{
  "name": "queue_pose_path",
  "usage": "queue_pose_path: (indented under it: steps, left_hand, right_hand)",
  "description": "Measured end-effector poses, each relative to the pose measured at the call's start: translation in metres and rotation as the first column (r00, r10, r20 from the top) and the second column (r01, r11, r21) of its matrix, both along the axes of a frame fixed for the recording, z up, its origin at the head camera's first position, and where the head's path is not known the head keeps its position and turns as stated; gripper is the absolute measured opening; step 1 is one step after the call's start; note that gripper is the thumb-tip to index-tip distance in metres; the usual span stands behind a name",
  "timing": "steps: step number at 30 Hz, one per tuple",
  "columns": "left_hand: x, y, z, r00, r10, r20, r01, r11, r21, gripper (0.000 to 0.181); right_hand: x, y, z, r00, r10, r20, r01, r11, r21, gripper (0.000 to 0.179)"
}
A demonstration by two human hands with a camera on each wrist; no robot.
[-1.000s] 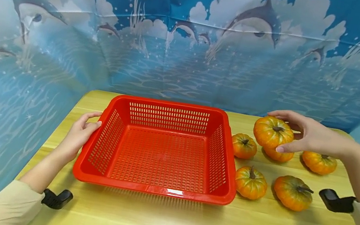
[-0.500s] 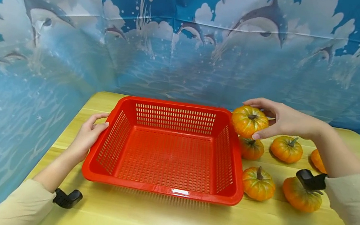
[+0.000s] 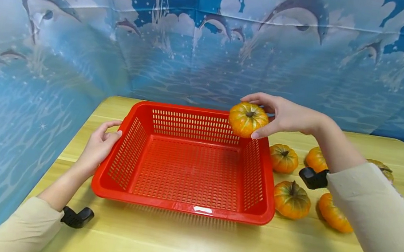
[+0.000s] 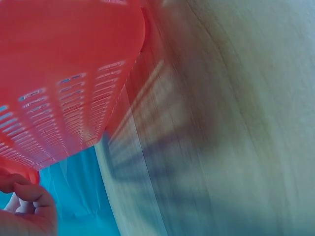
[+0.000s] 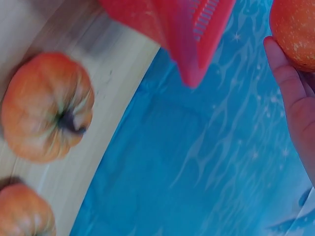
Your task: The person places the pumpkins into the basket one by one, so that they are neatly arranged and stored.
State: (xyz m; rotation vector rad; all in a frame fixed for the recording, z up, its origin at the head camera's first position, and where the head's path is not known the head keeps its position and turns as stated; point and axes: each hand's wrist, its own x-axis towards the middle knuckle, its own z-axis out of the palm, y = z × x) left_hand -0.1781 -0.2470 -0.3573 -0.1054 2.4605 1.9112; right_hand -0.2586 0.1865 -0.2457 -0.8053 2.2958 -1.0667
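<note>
My right hand (image 3: pixel 286 116) holds a small orange pumpkin (image 3: pixel 247 119) between thumb and fingers, over the back right corner of the red plastic basket (image 3: pixel 181 207). In the right wrist view, part of the held pumpkin (image 5: pixel 298 32) shows at the upper right, with the thumb against its underside. No pumpkin lies inside the slotted basket. At its left side, my left hand (image 3: pixel 98 146) grips the rim, thumb on top. The left wrist view shows curled fingers (image 4: pixel 32 201) by the basket's outer wall (image 4: pixel 64 98).
Several small pumpkins stand right of the basket, two close to its side: one behind (image 3: pixel 283 159) and one in front (image 3: pixel 291 200). My right forearm partly covers others, such as this pumpkin (image 3: pixel 334 213). A dolphin-print curtain (image 3: pixel 212 65) hangs behind the wooden table (image 3: pixel 180 248).
My right hand has carried the pumpkin leftward from above the other pumpkins to over the basket's back right corner. My left hand stays on the basket rim.
</note>
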Motion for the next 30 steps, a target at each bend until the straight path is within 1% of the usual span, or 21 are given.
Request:
queue_pose_path:
  steps: [4,9,16,23,26,30]
  left_hand:
    - [0.002,-0.002,-0.002,1.000,-0.002,0.003,0.002,1.000,-0.015,0.046]
    - [0.003,-0.001,-0.004,1.000,0.008,0.005,-0.008,1.000,-0.018,0.047]
    - [0.000,-0.001,-0.003,0.999,0.016,0.031,-0.018,0.999,0.045,0.050]
    - [-0.003,0.002,-0.003,0.999,0.019,0.038,-0.023,0.995,0.097,0.049]
    - [-0.003,0.002,-0.003,0.999,0.019,0.027,-0.022,0.995,0.097,0.048]
    - [-0.002,0.001,-0.004,1.000,0.022,0.019,-0.023,0.995,0.093,0.046]
  right_hand:
    - [-0.005,-0.017,-0.006,0.999,0.027,0.019,-0.027,1.000,-0.017,0.078]
    - [-0.012,-0.037,-0.011,0.998,0.056,0.024,-0.055,0.998,-0.036,0.077]
    - [-0.018,-0.063,-0.015,0.995,0.099,0.017,-0.098,0.993,-0.068,0.077]
    - [-0.023,-0.086,-0.030,0.992,0.107,0.060,-0.100,0.989,-0.110,0.075]
    - [-0.025,-0.100,-0.036,0.991,0.125,0.056,-0.117,0.985,-0.130,0.075]
    - [-0.025,-0.120,-0.046,0.985,0.159,0.070,-0.147,0.977,-0.155,0.075]
